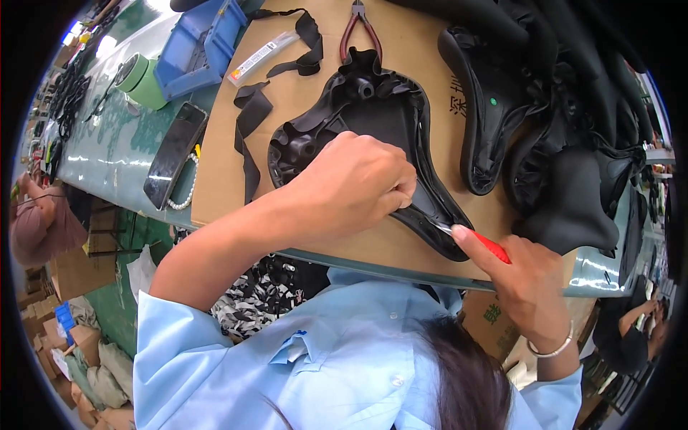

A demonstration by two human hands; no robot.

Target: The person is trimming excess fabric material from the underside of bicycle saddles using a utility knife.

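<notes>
Cardboard sheet (pixel 301 100) under upturned black saddle shell (pixel 373 122); left hand (pixel 355 183) curled, pressing shell's edge; right hand (pixel 527 283) pinching red-handled blade tool (pixel 481 242); pliers (pixel 360 29) beyond.

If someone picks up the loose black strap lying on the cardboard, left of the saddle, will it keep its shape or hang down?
The black strap probably hangs limp: it already lies folded and twisted on the cardboard. It looks thin and flat, so likely light. Being flat, it should not roll, though a loose end might catch on the saddle shell beside it.
</notes>
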